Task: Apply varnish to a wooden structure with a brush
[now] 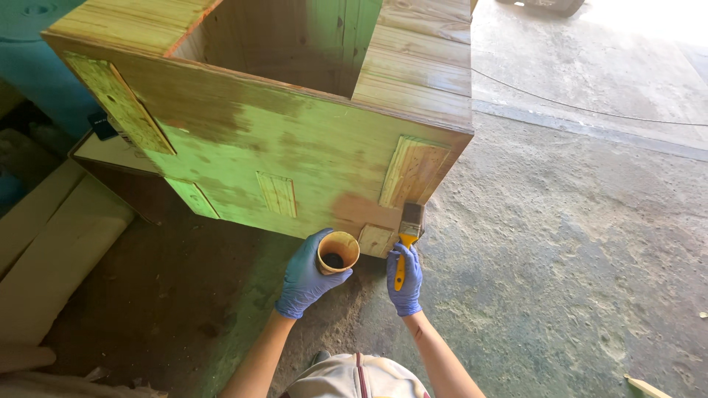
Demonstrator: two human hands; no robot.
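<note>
— How far along was the staining?

— Patchy. The big pale wooden box on the concrete floor showed brown streaks, mostly bare.

— And the hands?

— The left hand gripped the small stain cup; the right hand clamped the yellow-handled flat brush against the lower corner.

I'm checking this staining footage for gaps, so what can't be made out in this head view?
- Inside of the wooden box: its floor is lost in shadow behind the front wall.
- Cup in the left hand: dark liquid shows, its level hidden by the rim.
- Brush in the right hand: bristle tips against the wood, too small to judge.
- Box top: cut off by the upper frame edge.
</note>
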